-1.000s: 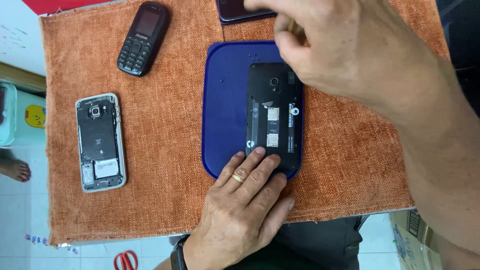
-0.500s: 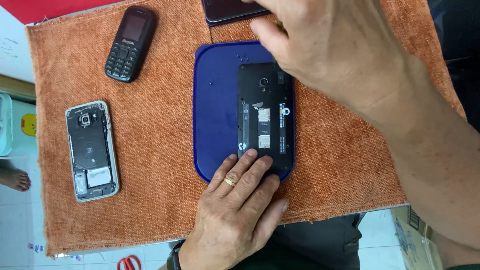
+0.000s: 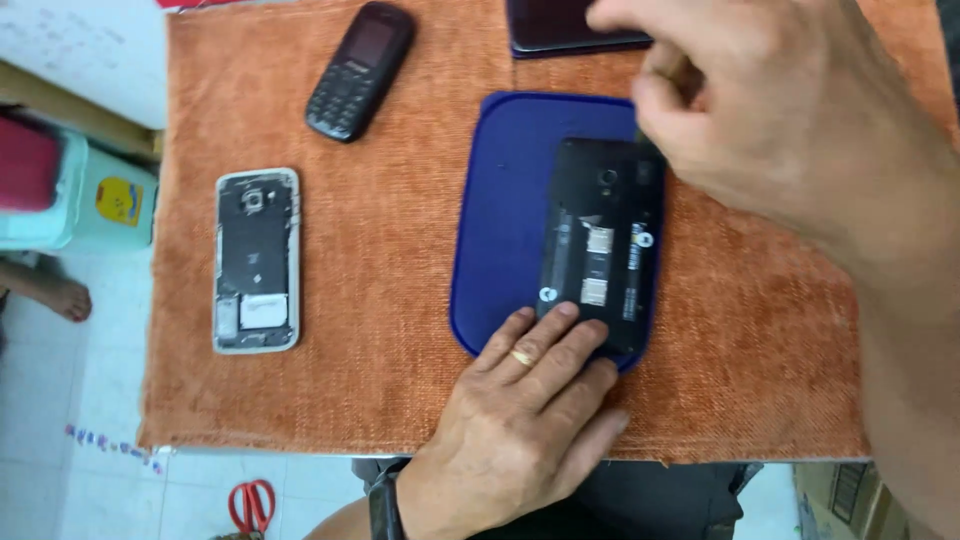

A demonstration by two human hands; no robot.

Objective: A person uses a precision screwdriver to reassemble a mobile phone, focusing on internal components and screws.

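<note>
A black smartphone (image 3: 600, 240) with its back cover off lies lengthwise on a blue mat (image 3: 505, 200), its card slots showing. My left hand (image 3: 520, 410), a ring on one finger, lies flat with the fingertips pressing on the phone's near end. My right hand (image 3: 790, 120) hovers over the phone's far right corner, fingers curled and pinched together. Whether anything is between those fingers is hidden.
An orange cloth (image 3: 380, 380) covers the table. On it lie a black keypad phone (image 3: 358, 70), a silver-framed phone (image 3: 256, 260) without its back, and a dark phone (image 3: 560, 25) at the far edge. Red scissors (image 3: 250, 505), a pale green bin (image 3: 90, 200) and someone's bare foot (image 3: 55, 295) are on the floor.
The view has swung so everything sits further right in frame. Both hands keep their places on and over the black phone.
</note>
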